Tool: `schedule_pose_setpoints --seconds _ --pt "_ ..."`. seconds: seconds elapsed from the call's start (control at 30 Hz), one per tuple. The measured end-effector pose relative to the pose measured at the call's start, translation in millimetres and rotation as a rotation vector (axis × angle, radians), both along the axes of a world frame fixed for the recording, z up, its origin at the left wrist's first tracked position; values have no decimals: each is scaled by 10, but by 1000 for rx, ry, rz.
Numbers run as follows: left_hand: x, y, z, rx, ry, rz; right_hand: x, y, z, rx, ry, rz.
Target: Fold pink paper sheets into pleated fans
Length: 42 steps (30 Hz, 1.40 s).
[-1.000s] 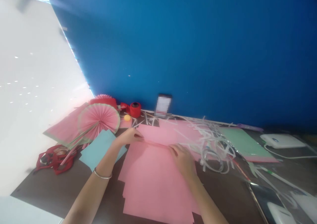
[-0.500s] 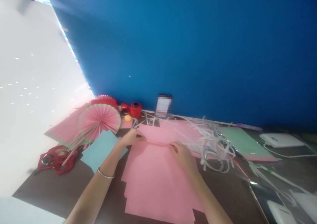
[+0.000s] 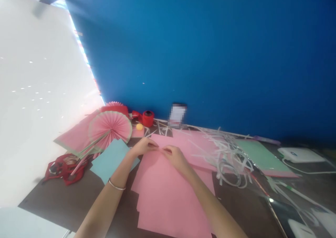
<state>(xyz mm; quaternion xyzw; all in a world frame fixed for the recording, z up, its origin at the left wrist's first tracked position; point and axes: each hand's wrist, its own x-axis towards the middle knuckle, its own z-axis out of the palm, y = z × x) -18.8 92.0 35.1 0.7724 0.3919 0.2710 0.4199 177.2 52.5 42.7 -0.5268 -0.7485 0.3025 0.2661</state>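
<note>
Several overlapping pink sheets (image 3: 170, 192) lie on the dark table in front of me. At the far part of the top sheet, my left hand (image 3: 144, 147) pinches a narrow folded edge of pink paper between thumb and fingers. My right hand (image 3: 173, 156) is closed on the same edge, just right of the left one, with the fingertips nearly touching. Light blue paper (image 3: 111, 160) lies partly beneath my left forearm. A round pleated pink fan (image 3: 110, 126) with a pale green rim rests behind it.
A red tape dispenser (image 3: 148, 119) and a small orange disc (image 3: 139, 127) stand near the blue wall. Tangled white strips (image 3: 225, 154) lie right of the pink sheets, beside a green sheet (image 3: 262, 155). A white device (image 3: 300, 155) is farther right.
My right hand has moved left along the pink edge, close to my left hand. The whole view has shifted slightly, with things appearing a little farther right.
</note>
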Motion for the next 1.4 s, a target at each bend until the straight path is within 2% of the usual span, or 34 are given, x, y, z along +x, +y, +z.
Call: schedule_pose_setpoints --seconds 0.37,1.1,1.4 --pt "-98 45 -66 -124 -18 81 62 -1 -42 5 5 -26" --pt "-197 73 -105 -156 38 10 46 -39 18 -88 69 -45" --pt "-77 10 -57 -127 -24 -12 22 -75 127 -120 83 -37"
